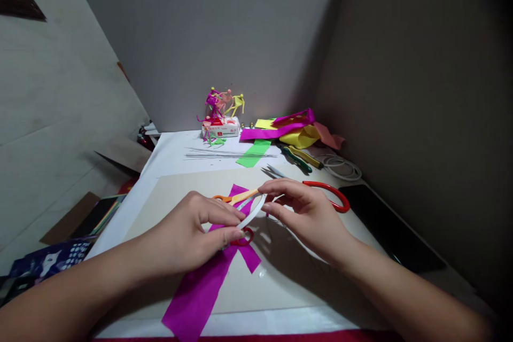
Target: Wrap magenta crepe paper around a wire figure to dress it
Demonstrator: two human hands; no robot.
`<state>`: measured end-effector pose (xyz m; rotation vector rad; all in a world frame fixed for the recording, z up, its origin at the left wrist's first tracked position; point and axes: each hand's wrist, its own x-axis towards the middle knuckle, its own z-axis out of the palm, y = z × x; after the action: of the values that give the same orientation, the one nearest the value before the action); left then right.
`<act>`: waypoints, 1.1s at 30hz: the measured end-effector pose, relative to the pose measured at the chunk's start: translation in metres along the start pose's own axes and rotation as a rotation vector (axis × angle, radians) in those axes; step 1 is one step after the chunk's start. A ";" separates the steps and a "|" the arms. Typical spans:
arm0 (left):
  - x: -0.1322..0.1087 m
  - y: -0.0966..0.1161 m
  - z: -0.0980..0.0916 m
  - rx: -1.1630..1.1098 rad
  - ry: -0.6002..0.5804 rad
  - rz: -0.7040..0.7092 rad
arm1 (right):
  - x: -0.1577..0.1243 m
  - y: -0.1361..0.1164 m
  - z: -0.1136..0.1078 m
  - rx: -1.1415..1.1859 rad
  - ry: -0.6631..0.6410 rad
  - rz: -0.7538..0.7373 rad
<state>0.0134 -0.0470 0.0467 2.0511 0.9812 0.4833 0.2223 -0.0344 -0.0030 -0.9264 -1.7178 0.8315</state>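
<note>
My left hand pinches one part of a curved white cord between thumb and fingertips. The fingers of my right hand close on the cord's upper end. Thin wire seems to hang below my right fingertips, though its ends are hard to make out. Under both hands lies a magenta strip. A tool with an orange loop and cream shaft lies just behind the cord. Part of a red loop handle shows beside my left thumb.
Large red-handled scissors lie behind my right hand. Green- and yellow-handled pliers, a white coil, straight wires and coloured strips are farther back. Small figures stand on a box. A black slab lies right.
</note>
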 end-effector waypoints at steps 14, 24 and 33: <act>0.002 -0.010 0.023 -0.075 0.035 0.015 | -0.017 -0.003 0.008 0.072 0.048 -0.169; 0.005 -0.028 0.035 0.219 0.279 0.400 | -0.019 -0.004 0.013 0.378 0.029 0.105; 0.007 -0.024 0.038 0.269 0.327 0.464 | -0.024 -0.001 0.016 0.268 0.076 -0.038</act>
<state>0.0298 -0.0509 0.0040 2.5086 0.7776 1.0002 0.2123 -0.0577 -0.0170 -0.7323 -1.5101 0.9613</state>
